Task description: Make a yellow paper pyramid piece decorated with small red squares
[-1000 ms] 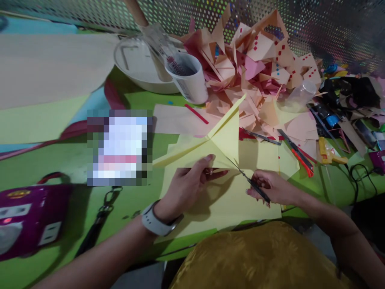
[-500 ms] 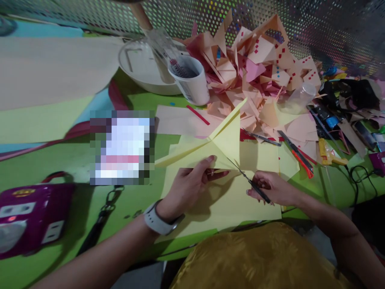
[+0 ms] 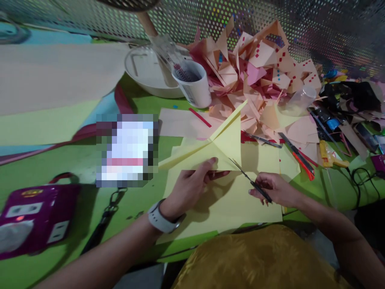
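Yellow folded paper [image 3: 228, 138], pinched by the left hand [image 3: 189, 186], could buckle — its corner looks unsupported at the scissors [image 3: 255, 184], held in the right hand's [image 3: 276, 188] grip.

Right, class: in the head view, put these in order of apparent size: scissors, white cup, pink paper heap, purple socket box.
1. Pink paper heap
2. Purple socket box, partly outside the frame
3. White cup
4. Scissors
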The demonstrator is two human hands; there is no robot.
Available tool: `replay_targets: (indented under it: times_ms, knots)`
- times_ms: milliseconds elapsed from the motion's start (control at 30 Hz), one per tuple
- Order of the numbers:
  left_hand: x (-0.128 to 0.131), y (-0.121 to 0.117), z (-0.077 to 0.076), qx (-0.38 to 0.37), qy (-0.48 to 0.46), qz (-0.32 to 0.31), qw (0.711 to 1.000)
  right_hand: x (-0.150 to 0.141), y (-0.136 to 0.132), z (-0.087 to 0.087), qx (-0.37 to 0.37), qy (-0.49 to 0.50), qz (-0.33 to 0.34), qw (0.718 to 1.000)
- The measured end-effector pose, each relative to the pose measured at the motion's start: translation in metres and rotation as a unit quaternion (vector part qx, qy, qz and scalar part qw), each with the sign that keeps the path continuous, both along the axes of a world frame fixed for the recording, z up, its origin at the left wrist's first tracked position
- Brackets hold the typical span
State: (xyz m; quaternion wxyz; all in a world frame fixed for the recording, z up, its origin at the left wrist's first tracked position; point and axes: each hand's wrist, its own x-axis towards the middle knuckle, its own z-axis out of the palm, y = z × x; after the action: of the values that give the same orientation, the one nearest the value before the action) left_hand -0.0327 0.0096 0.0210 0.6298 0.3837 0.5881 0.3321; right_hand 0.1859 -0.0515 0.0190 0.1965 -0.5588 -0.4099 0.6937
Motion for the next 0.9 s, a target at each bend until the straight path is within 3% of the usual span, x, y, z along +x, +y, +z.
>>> replay_targets:
  times_ms: [200,467,667,900]
  knots:
    - [0.001,0.0,-0.014,-0.011,-0.054,0.013,0.998,0.001,-0.002,-0.006,0.0,0.005,-0.017,1.0]
    - [-0.002,0.001,-0.022,-0.016,-0.101,0.037,0.994,0.002,-0.003,-0.009,-0.016,0.0,-0.037,0.999]
    - [-0.003,-0.003,-0.016,-0.052,0.008,-0.047,0.998,-0.001,0.0,-0.007,-0.01,0.013,-0.047,0.999]
    - [-0.006,-0.005,-0.022,-0.045,0.047,-0.059,0.996,-0.002,-0.001,-0.006,-0.012,0.002,-0.048,0.999]
